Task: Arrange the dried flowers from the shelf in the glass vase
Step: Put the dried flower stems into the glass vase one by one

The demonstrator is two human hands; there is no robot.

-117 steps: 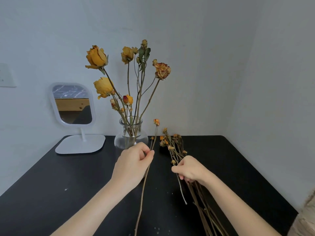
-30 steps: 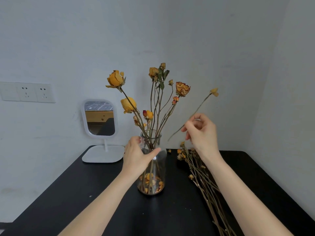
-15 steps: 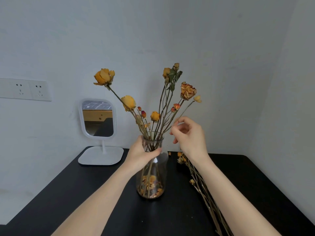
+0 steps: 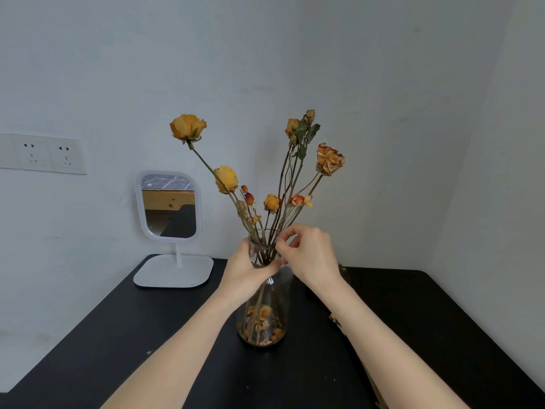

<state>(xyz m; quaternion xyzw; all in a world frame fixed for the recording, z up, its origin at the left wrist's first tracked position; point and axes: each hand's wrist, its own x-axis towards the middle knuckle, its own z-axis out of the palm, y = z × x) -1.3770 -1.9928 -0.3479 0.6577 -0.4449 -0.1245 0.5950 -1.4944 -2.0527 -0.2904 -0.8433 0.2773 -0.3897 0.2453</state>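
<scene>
Black table (image 4: 141, 335), grey walls (image 4: 383, 98), left fingers (image 4: 264, 271) gripping vase (image 4: 267, 296), right fingers (image 4: 288, 231) pinching stem (image 4: 290, 215)

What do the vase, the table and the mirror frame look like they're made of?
Vase: clear glass, stems and petals show through. Table: matte black, maybe painted wood or laminate; no grain visible. Mirror frame: smooth white, probably plastic.

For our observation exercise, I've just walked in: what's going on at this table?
A person is arranging dried flowers in a glass vase on the black table. The left hand grips the vase's neck while the right hand pinches stems at its mouth. More loose stems lie on the table to the right.
</scene>
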